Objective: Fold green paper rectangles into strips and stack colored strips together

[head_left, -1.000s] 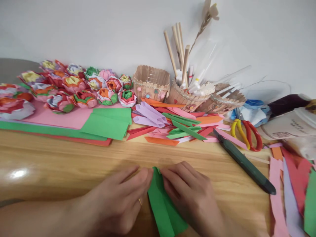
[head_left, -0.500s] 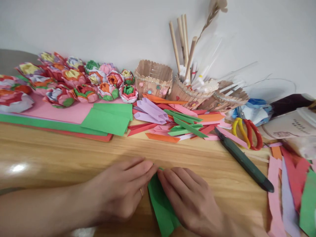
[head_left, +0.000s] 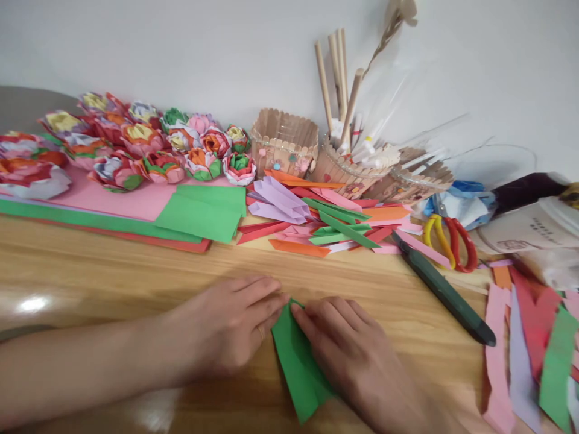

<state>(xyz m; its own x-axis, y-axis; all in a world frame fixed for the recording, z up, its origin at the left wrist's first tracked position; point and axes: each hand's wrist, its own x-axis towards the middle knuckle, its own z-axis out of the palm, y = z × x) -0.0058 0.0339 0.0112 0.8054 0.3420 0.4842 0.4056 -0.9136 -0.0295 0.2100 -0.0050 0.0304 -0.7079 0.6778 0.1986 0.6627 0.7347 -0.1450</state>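
Note:
A piece of green paper (head_left: 296, 361) lies on the wooden table between my two hands, its narrow end pointing away from me. My left hand (head_left: 242, 325) has its fingers closed together, their tips gripping the left side of the paper near its far tip. From the right, my right hand (head_left: 348, 349) pinches the same far end with curled fingers, while its palm lies over the right part of the sheet. A fold seems to run along the paper, though my right hand hides part of it.
Folded paper strips (head_left: 335, 217) are heaped beyond my hands. To the left, paper flowers (head_left: 145, 144) rest on coloured sheets (head_left: 199, 211). A utility knife (head_left: 443, 289), scissors (head_left: 452, 241) and torn paper strips (head_left: 500, 355) lie right. Decorated stick baskets (head_left: 284, 144) stand against the wall.
My right hand has shifted slightly right and its thumb has eased away from my left fingertips, so more of the paper's far tip shows. The whole view has moved a little.

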